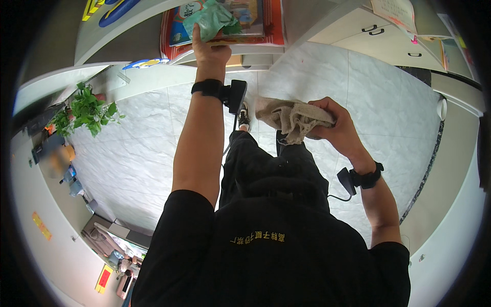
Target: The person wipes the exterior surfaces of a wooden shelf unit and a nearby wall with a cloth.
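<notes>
At the top, my left hand (211,51) reaches to the front of an open shelf. Its thumb lies over a crumpled green plastic bag (210,19), and the other fingers curl in below, mostly hidden. Behind the bag are a blue-covered book (178,28) and a large red printed sheet or folder (274,23) on the shelf. My right hand (335,119) grips a worn, folded beige cloth (293,117) by its right end, in the air above my legs. The cloth's lower edge is frayed.
A leafy potted plant (90,111) stands at the left. White cabinets with black handles (376,30) line the upper right. Grey marble-look tiles (130,153) cover the floor. Cables run from the black devices strapped on my wrists (236,96). A person (128,264) shows small at lower left.
</notes>
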The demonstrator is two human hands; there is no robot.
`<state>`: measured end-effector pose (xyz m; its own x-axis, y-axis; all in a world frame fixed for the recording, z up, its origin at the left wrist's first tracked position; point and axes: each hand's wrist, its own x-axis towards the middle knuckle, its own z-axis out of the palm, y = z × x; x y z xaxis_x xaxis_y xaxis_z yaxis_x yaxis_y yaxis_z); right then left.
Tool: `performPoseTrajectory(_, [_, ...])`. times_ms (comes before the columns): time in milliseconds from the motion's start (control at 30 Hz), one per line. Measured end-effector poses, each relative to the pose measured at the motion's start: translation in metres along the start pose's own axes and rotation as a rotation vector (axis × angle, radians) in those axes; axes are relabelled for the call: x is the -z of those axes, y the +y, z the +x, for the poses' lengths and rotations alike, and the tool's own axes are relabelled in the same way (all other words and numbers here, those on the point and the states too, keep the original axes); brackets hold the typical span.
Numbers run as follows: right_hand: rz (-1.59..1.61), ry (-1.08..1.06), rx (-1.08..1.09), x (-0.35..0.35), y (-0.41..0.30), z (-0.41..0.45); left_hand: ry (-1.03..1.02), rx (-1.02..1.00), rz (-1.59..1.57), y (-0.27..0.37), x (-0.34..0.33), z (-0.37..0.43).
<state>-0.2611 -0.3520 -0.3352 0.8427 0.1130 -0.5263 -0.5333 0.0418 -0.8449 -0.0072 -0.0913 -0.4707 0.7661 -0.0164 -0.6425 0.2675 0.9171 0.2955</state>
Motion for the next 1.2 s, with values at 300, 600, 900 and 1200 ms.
performPoseTrajectory(300, [0.047, -0.031, -0.031, -0.005, -0.006, 0.003, 0.043, -0.026, 0.095, -0.023, -0.004, 0.014])
performPoseTrajectory(600, [-0.051, -0.013, -0.026, 0.002, -0.001, -0.002, 0.110, -0.037, 0.037, -0.024, 0.008, 0.056])
performPoseTrajectory(900, [-0.007, -0.014, -0.044, -0.001, -0.006, -0.003, 0.208, -0.081, 0.012, -0.028, 0.005, 0.063])
performPoseTrajectory(1200, [-0.085, -0.060, 0.001, -0.002, -0.007, -0.001, 0.109, -0.141, -0.030, -0.028, 0.020, 0.046])
